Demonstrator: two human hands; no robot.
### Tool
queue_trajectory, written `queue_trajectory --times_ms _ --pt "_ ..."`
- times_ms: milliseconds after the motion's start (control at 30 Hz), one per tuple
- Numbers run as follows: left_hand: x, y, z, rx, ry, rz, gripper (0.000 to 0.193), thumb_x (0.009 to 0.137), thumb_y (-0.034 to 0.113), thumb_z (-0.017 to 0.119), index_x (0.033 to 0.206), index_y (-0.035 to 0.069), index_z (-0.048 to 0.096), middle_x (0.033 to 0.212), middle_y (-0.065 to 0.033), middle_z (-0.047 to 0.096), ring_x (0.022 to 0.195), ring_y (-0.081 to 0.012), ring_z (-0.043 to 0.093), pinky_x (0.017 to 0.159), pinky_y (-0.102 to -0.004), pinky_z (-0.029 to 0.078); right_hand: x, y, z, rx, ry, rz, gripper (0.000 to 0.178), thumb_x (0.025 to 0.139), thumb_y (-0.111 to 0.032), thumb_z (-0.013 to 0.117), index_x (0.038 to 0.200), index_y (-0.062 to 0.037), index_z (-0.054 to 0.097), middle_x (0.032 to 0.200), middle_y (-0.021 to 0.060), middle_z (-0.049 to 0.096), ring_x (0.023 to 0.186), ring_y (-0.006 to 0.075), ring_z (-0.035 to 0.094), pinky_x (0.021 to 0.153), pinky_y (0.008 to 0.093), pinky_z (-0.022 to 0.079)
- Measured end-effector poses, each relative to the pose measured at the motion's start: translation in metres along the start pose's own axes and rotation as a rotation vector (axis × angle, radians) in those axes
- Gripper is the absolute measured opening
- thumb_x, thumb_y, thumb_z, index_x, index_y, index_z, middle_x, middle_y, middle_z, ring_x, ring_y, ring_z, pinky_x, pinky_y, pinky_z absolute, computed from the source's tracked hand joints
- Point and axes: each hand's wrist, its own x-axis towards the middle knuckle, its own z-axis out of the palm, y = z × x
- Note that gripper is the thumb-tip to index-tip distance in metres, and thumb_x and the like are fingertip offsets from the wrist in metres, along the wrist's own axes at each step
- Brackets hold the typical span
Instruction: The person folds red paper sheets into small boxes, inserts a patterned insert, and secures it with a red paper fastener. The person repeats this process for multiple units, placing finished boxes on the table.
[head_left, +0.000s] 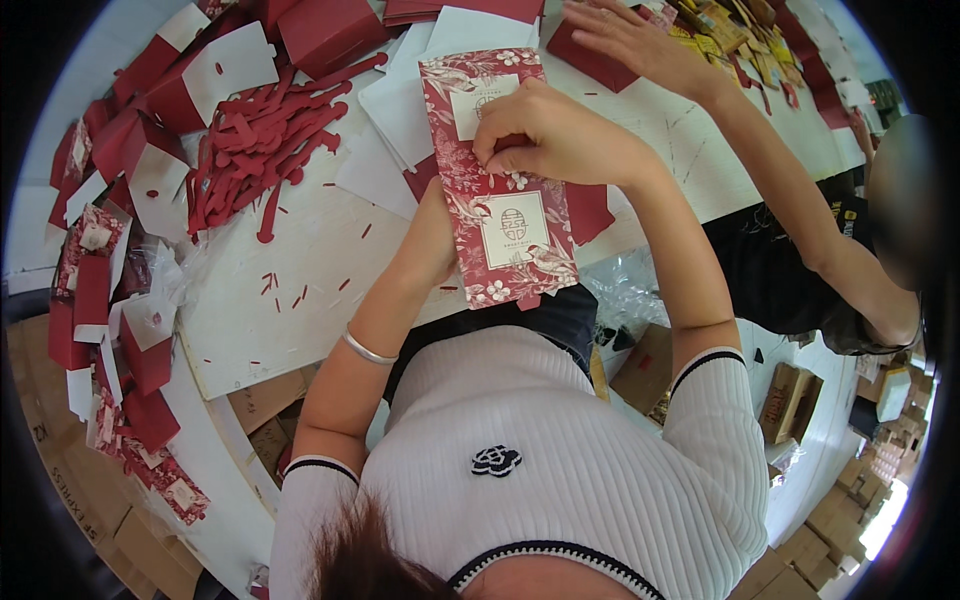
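The box (505, 190), a flat red carton printed with white flowers and two cream label panels, is held upright over the near edge of the table (300, 280), just in front of the person's chest. The left hand (432, 240) is behind the box, supporting its back; only the wrist and the heel of the hand show past the left edge, so its finger spread cannot be told. A silver bangle (368, 351) sits on the left forearm. The right hand (545, 135) lies on the front face of the box, fingers curled narrow and pinched at the printed surface between the upper and lower labels. On the table behind the box lie white card sheets (410, 100), partly overlapped by it. To the left of these is a heap of red strips (265, 140), with small red offcuts scattered on the bare tabletop near it. Folded red-and-white blanks (215, 70) lie beyond the heap, and more printed blanks (100, 290) are stacked along the left rim of the table, hanging over its edge. At the upper right a co-worker's hand (625, 35) rests flat on a red sheet (590, 60), well apart from the box. Brown cartons (790, 400) stand on the floor at the right.
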Motion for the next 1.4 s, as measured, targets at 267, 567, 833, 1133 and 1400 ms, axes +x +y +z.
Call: queue_trajectory --times_ms 267,567,833,1133,1400 --pt "-0.028 0.038 -0.017 1.157 0.247 0.264 0.031 0.075 0.006 0.059 0.105 0.003 0.052 0.105 -0.0095 0.057 0.090 -0.0190 0.057 0.066 -0.0284 0.048 -0.019 0.005 -0.008 0.454 0.177 0.007 0.037 0.076 0.006 0.056 0.111 -0.0071 0.054 0.084 0.0022 0.056 0.077 0.0089 0.053 0.068 0.0209 0.042" --pt "-0.001 0.063 0.000 1.133 -0.025 1.227 0.017 0.071 0.007 0.054 0.086 0.003 0.063 0.094 -0.0101 0.061 0.096 -0.0247 0.057 0.094 -0.0381 0.037 0.009 -0.020 -0.010 0.735 0.599 -0.099 0.034 0.081 0.005 0.051 0.113 -0.0041 0.050 0.089 0.0077 0.060 0.072 0.0132 0.059 0.065 0.0225 0.048" --pt "-0.001 0.099 0.023 0.845 0.264 0.978 0.021 0.082 0.016 0.060 0.083 -0.005 0.059 0.060 0.0015 0.053 0.051 -0.0024 0.038 0.044 -0.0206 0.030 -0.042 -0.013 -0.021 0.608 0.585 -0.231 0.092 0.068 -0.041 0.071 0.137 -0.0110 0.018 0.122 0.0180 0.045 0.116 0.0281 0.042 0.097 0.0366 0.031" --pt "0.009 0.075 0.015 0.859 0.037 0.578 0.045 0.085 0.028 0.056 0.121 0.004 0.045 0.112 -0.0150 0.054 0.107 -0.0211 0.049 0.091 -0.0308 0.038 -0.151 0.072 -0.081 0.096 1.242 0.639 0.077 0.076 -0.046 0.062 0.128 0.0009 0.033 0.114 0.0138 0.050 0.106 0.0228 0.047 0.087 0.0333 0.039" --pt "-0.033 -0.003 -0.002 1.659 0.189 0.599 0.083 0.068 0.042 0.068 0.132 0.006 0.030 0.133 -0.0246 0.027 0.126 -0.0384 0.024 0.098 -0.0570 0.019 -0.044 0.032 0.018 -0.424 0.648 0.025 0.014 0.072 -0.011 0.062 0.085 -0.0042 0.060 0.090 0.0104 0.059 0.088 0.0257 0.055 0.078 0.0341 0.043"
